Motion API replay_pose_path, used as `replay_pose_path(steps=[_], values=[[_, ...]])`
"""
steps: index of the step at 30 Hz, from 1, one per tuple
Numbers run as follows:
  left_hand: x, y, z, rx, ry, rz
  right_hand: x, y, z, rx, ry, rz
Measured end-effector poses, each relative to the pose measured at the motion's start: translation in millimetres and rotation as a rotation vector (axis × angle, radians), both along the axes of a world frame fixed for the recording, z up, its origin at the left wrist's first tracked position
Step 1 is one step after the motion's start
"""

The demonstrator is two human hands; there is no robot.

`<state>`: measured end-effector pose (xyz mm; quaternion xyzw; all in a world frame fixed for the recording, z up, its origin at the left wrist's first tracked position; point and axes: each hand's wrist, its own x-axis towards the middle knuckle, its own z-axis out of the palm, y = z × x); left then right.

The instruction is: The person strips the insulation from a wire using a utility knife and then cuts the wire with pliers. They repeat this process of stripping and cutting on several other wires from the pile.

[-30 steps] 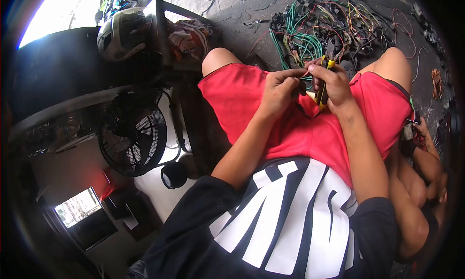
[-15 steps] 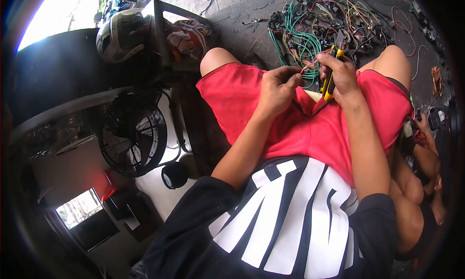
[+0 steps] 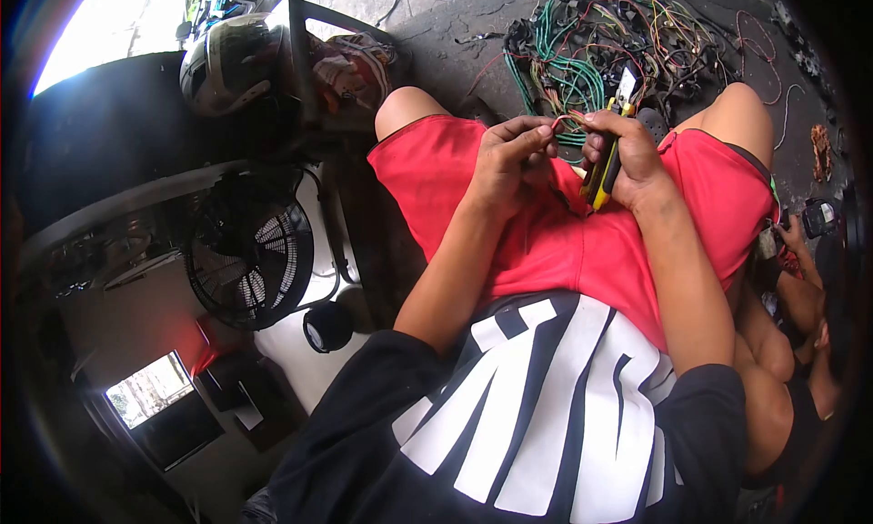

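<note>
Between my two hands runs a thin red wire (image 3: 566, 119). My left hand (image 3: 511, 163) pinches one end of it between thumb and fingertips. My right hand (image 3: 633, 153) has thumb and forefinger on the wire's other side. Across that same palm lie pliers with yellow and black handles (image 3: 604, 180), their metal jaws (image 3: 627, 86) pointing away from me. Both hands hover over my red shorts (image 3: 555, 242). Just beyond them, a tangle of green wires (image 3: 573, 80) and other coloured wires lies on the floor.
Dark scraps and loose wires dot the concrete floor (image 3: 436, 56). To the left are a helmet (image 3: 227, 65) by a metal frame, and a black fan (image 3: 250, 251). Another person's bare leg (image 3: 764, 406) and hand (image 3: 794, 235) show close on my right.
My left hand has shifted slightly left and turned. The pliers have tilted in my right hand, their handle ends swinging left. The red wire between my hands now arches upward.
</note>
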<state>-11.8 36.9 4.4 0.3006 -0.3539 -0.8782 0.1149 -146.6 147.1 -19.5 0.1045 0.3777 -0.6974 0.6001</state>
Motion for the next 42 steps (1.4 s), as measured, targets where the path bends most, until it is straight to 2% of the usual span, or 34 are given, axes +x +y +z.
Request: replay_pose_path(steps=[10,16,31,37,42], values=[[-2,2,-1,-0.110,-0.096,-0.026,4,1,4,-0.164,-0.078,0.031],[-3,4,-1,-0.197,-0.167,-0.072,7,0,-3,-0.138,-0.029,0.035],[-2,8,-3,-0.247,-0.180,-0.087,13,-2,1,-0.055,0.375,0.023],[-3,11,-2,-0.331,-0.200,-0.046,12,-2,7,-0.011,0.409,0.018],[-3,9,-1,-0.357,-0.119,-0.004,8,0,3,-0.002,0.450,0.043]])
